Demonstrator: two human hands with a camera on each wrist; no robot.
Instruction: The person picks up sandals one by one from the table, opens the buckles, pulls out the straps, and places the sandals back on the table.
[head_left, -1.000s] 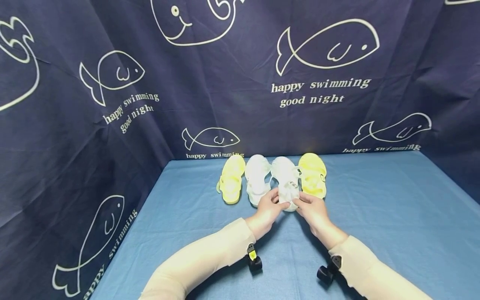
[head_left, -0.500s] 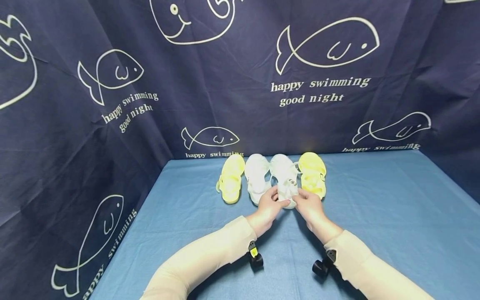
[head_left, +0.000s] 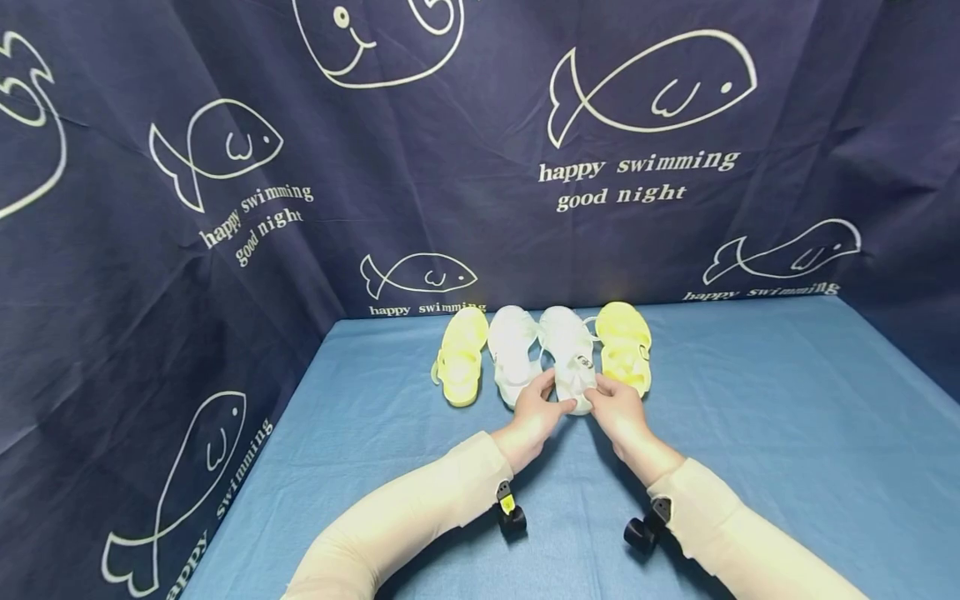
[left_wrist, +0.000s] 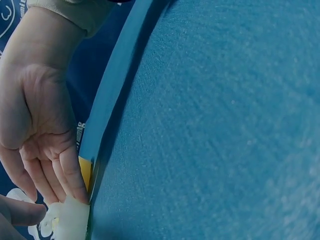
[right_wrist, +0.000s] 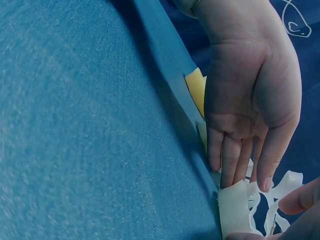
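In the head view, a white sandal (head_left: pixel 564 333) with a small round ornament on its strap lies third in a row, toe toward the back curtain. My left hand (head_left: pixel 534 421) holds its heel end from the left, thumb at the back of the heel. From the right, my right hand (head_left: pixel 622 415) grips the same heel, fingers along the side. The left wrist view has the pale heel (left_wrist: pixel 73 220) at the left fingertips; the right wrist view has the white sole side (right_wrist: pixel 234 210) under the right fingers. A second white sandal (head_left: pixel 513 333) lies just left of it.
Yellow sandals stand at both ends of the row: one at the left (head_left: pixel 462 358), one at the right (head_left: pixel 626 333). Blue cloth (head_left: pixel 750 400) covers the table, and a dark fish-print curtain (head_left: pixel 480 167) rises along its back and left edges.
The held white sandal has slid slightly back and left, so its toe lines up more closely with the others. Both hands moved with it, the right a little more to the left.
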